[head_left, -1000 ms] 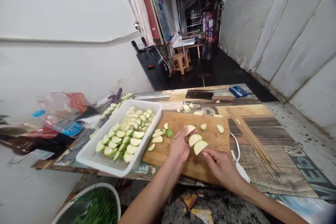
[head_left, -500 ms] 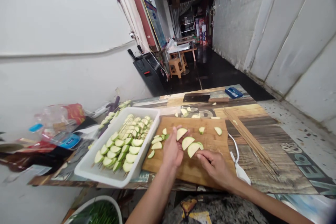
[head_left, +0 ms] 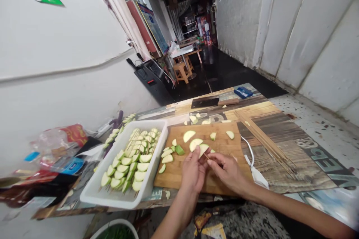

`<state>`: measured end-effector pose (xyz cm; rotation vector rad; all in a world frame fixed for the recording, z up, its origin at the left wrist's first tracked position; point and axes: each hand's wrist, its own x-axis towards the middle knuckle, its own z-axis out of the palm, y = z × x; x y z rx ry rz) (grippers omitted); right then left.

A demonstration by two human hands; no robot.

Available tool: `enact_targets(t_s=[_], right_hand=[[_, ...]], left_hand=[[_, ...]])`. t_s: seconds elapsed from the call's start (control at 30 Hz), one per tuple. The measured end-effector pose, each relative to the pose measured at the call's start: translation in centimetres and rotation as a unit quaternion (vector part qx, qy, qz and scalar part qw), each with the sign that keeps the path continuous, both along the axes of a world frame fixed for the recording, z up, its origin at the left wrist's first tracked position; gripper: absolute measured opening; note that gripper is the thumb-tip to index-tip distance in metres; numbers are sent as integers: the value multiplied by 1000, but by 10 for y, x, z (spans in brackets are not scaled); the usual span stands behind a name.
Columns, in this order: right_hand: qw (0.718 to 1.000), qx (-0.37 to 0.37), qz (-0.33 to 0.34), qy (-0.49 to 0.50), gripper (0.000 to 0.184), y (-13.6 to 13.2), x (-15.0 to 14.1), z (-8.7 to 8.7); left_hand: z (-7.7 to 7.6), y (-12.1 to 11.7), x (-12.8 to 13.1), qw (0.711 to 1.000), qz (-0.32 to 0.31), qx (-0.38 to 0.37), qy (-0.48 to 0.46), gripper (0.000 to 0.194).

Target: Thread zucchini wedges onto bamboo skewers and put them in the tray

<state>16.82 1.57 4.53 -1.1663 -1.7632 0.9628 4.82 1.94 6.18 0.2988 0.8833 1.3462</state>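
Note:
My left hand (head_left: 193, 168) pinches a half-moon vegetable slice (head_left: 204, 150), pale inside with green skin. A thin wooden skewer (head_left: 206, 156) runs from this slice to the fingers of my right hand (head_left: 227, 168), closed around it. Two more half-moon slices line up beyond, a middle slice (head_left: 195, 143) and a far slice (head_left: 189, 135); whether the skewer passes through them is hidden. Below lies a wooden cutting board (head_left: 174, 177) with several loose pieces (head_left: 167, 158). On its left stands a white plastic tub (head_left: 92, 190) full of skewered slices (head_left: 126, 161).
A cleaver (head_left: 206, 102) and a blue box (head_left: 243, 92) lie at the table's far edge. Bare skewers (head_left: 263, 142) are bundled on the right, near a white strap (head_left: 259, 177). Plastic bottles and bags (head_left: 61, 145) crowd the left. Greens fill a bucket (head_left: 116, 227) below.
My left hand has moved right and nearer, from beside the far slices to the nearest one. My right hand stays close by with the skewer. The camera view has shifted a little.

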Motion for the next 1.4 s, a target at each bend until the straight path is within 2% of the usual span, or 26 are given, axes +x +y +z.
enact_targets(t_s=[0.13, 0.3, 0.6, 0.77, 0.9, 1.0, 1.1, 1.2, 1.3, 1.4], right_hand=[[998, 23, 24, -52, 28, -4, 2, 0], [997, 35, 11, -67, 27, -4, 5, -3], [998, 39, -5, -46, 27, -6, 5, -7], [1000, 5, 11, -18, 30, -4, 6, -4], [999, -21, 24, 17, 30, 1, 7, -1], [1000, -4, 14, 5, 29, 3, 8, 1], [999, 21, -3, -33, 30, -1, 10, 1], [998, 35, 15, -49, 31, -6, 13, 3], [997, 36, 41, -60, 31, -10, 13, 6], [996, 33, 46, -67, 32, -11, 12, 7]], left_hand=[[0, 9, 2, 999, 24, -20, -13, 20], [-3, 12, 9, 999, 43, -15, -1, 16], [-4, 11, 12, 999, 45, -25, 11, 14], [-4, 11, 13, 998, 53, -25, 5, 15], [-6, 9, 17, 999, 19, -26, 9, 16], [-5, 7, 19, 1000, 2, -17, 20, 18], [0, 8, 12, 1000, -7, 6, 8, 26], [8, 15, -2, 999, 21, 25, -10, 32], [14, 23, -14, 998, 50, 38, 0, 24], [14, 26, -17, 998, 47, 42, 11, 19]])
